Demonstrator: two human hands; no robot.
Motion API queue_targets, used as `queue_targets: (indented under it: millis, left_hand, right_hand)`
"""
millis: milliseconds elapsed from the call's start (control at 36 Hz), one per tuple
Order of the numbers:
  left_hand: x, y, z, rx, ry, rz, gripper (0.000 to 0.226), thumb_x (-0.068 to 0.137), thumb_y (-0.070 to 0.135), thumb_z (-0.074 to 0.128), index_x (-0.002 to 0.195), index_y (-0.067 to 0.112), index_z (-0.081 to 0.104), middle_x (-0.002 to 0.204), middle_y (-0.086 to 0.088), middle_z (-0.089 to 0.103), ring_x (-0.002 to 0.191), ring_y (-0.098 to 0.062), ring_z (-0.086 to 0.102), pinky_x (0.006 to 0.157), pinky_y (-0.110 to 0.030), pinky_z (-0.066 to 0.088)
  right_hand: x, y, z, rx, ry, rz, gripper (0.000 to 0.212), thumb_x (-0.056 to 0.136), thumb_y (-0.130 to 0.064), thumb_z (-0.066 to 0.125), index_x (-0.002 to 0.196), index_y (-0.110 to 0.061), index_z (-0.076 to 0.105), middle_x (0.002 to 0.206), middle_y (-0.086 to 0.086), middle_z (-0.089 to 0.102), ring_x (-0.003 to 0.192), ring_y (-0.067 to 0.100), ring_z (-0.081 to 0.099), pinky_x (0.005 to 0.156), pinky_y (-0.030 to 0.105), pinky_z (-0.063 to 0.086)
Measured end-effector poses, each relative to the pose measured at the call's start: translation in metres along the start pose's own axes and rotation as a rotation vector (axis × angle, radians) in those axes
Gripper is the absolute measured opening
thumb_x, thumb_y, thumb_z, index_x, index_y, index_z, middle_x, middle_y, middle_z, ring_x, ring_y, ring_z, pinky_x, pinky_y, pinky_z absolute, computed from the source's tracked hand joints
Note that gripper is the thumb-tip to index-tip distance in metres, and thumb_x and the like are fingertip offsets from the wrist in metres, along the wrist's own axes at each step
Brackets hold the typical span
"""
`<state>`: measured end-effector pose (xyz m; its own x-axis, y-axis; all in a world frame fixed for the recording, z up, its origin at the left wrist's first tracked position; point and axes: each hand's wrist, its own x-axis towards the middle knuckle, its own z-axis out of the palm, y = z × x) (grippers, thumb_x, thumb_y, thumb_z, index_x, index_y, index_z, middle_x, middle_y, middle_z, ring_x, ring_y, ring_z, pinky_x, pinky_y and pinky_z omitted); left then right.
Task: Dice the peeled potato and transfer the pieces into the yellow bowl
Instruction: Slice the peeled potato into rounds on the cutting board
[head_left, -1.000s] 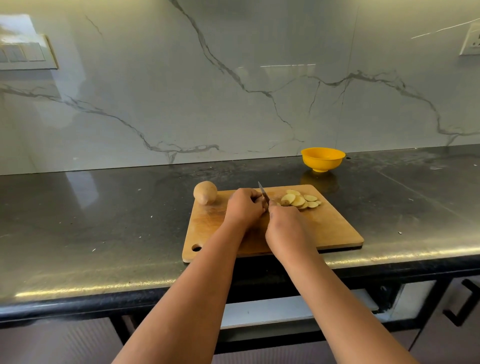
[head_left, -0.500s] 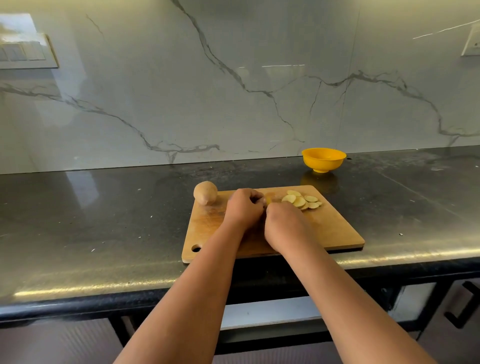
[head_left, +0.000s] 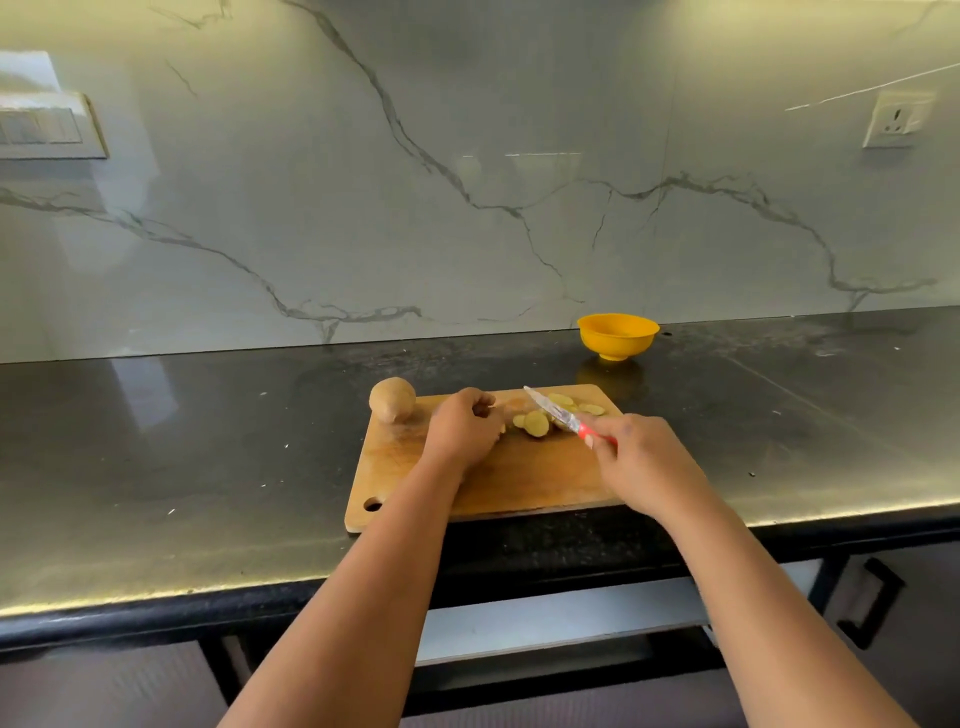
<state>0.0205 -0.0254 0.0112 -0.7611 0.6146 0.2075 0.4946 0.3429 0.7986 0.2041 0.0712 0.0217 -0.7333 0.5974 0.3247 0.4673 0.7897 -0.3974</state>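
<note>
The wooden cutting board (head_left: 519, 483) lies flat on the dark, glossy surface (head_left: 182, 467), near its front edge. A hanging hole sits in the board's near left corner.

The peeled potato appears as pale yellow slices (head_left: 536, 422): round, thin, flat discs with a moist cut face. One group lies at the board's middle, just beside the left hand. Further slices lie toward the far right corner, partly behind the knife blade. They are slices, not cubes.

A whole potato (head_left: 392, 399), tan and unpeeled, rests at the board's far left corner, half over the edge.

The left hand (head_left: 462, 428) rests on the board with fingers curled under. Whether it holds a potato piece cannot be told; the fingers hide the contact point.

The right hand (head_left: 641, 460) grips the red handle of the knife (head_left: 558, 413). The blade points away and to the left, angled above the slices.

The yellow bowl (head_left: 617, 335) stands upright on the surface behind the board's right corner, apart from it, close to the marble wall (head_left: 467, 156).
</note>
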Motion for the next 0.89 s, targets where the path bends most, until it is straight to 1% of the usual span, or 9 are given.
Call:
queue_targets:
  millis: [56, 111, 194, 278, 500, 611, 722, 806, 889]
  left_hand:
    - [-0.001, -0.001, 0.000, 0.042, -0.010, 0.030, 0.037, 0.091, 0.031, 0.069, 0.124, 0.018, 0.059, 0.112, 0.003, 0.064, 0.099, -0.012, 0.060, 0.090, -0.026, 0.052]
    - [-0.002, 0.000, 0.001, 0.067, -0.018, 0.051, 0.037, 0.091, 0.026, 0.070, 0.126, 0.018, 0.060, 0.114, 0.003, 0.064, 0.098, -0.010, 0.058, 0.086, -0.022, 0.048]
    - [-0.002, 0.004, 0.001, 0.008, -0.042, 0.066, 0.034, 0.092, 0.022, 0.069, 0.125, 0.021, 0.061, 0.111, 0.007, 0.064, 0.097, -0.007, 0.058, 0.086, -0.022, 0.050]
    - [-0.002, 0.012, 0.002, -0.076, -0.207, 0.064, 0.032, 0.092, 0.019, 0.069, 0.123, 0.025, 0.061, 0.112, 0.005, 0.064, 0.100, -0.010, 0.061, 0.090, -0.028, 0.055]
    - [0.003, 0.040, 0.026, 0.095, -0.313, 0.206, 0.030, 0.092, 0.017, 0.068, 0.122, 0.025, 0.066, 0.112, 0.006, 0.064, 0.097, -0.010, 0.059, 0.085, -0.022, 0.049]
    - [0.005, 0.042, 0.036, 0.248, -0.239, 0.285, 0.028, 0.092, 0.023, 0.069, 0.120, 0.024, 0.068, 0.117, 0.005, 0.066, 0.094, -0.007, 0.058, 0.080, -0.017, 0.047]
    - [0.006, 0.039, 0.034, 0.311, -0.073, 0.359, 0.036, 0.083, 0.030, 0.078, 0.117, 0.023, 0.069, 0.114, 0.001, 0.054, 0.085, -0.008, 0.053, 0.068, -0.009, 0.038]
    - [0.008, 0.039, 0.023, 0.351, 0.020, 0.257, 0.051, 0.079, 0.043, 0.079, 0.123, 0.022, 0.064, 0.124, 0.000, 0.049, 0.104, -0.015, 0.054, 0.081, -0.019, 0.042]
    - [0.012, 0.031, 0.016, 0.392, -0.071, 0.013, 0.083, 0.070, 0.065, 0.075, 0.134, 0.016, 0.052, 0.132, -0.006, 0.051, 0.112, -0.024, 0.055, 0.091, -0.032, 0.049]
  right_hand:
    - [0.006, 0.005, -0.003, 0.078, 0.042, 0.008, 0.036, 0.101, -0.025, 0.049, 0.136, -0.029, 0.056, 0.126, 0.002, 0.064, 0.104, 0.019, 0.061, 0.084, 0.027, 0.050]
    - [0.013, 0.010, -0.002, 0.136, 0.066, -0.006, 0.037, 0.101, -0.025, 0.050, 0.137, -0.028, 0.055, 0.126, 0.000, 0.065, 0.105, 0.017, 0.061, 0.083, 0.024, 0.049]
    - [0.022, 0.019, 0.003, 0.194, 0.127, -0.002, 0.038, 0.100, -0.022, 0.052, 0.138, -0.025, 0.055, 0.127, 0.000, 0.065, 0.107, 0.017, 0.062, 0.083, 0.019, 0.045]
    - [0.025, 0.026, 0.012, 0.246, 0.205, -0.012, 0.038, 0.100, -0.019, 0.053, 0.137, -0.020, 0.056, 0.125, 0.004, 0.067, 0.105, 0.019, 0.064, 0.084, 0.018, 0.045]
    - [0.025, 0.036, 0.025, 0.197, 0.266, -0.056, 0.039, 0.100, -0.020, 0.053, 0.139, -0.020, 0.055, 0.105, 0.003, 0.072, 0.081, 0.013, 0.061, 0.064, 0.009, 0.037]
    - [0.028, 0.040, 0.027, 0.192, 0.291, -0.046, 0.039, 0.100, -0.020, 0.053, 0.138, -0.021, 0.055, 0.102, 0.003, 0.072, 0.079, 0.015, 0.063, 0.065, 0.017, 0.043]
    - [0.030, 0.041, 0.029, 0.206, 0.314, -0.054, 0.037, 0.099, -0.020, 0.053, 0.136, -0.019, 0.058, 0.104, 0.004, 0.073, 0.085, 0.019, 0.067, 0.073, 0.025, 0.053]
    - [0.030, 0.042, 0.029, 0.213, 0.320, -0.049, 0.037, 0.100, -0.019, 0.052, 0.136, -0.020, 0.057, 0.104, 0.004, 0.073, 0.085, 0.019, 0.066, 0.072, 0.021, 0.050]
    - [0.030, 0.043, 0.030, 0.222, 0.349, -0.032, 0.037, 0.100, -0.020, 0.052, 0.137, -0.018, 0.057, 0.104, 0.004, 0.073, 0.085, 0.018, 0.066, 0.071, 0.015, 0.044]
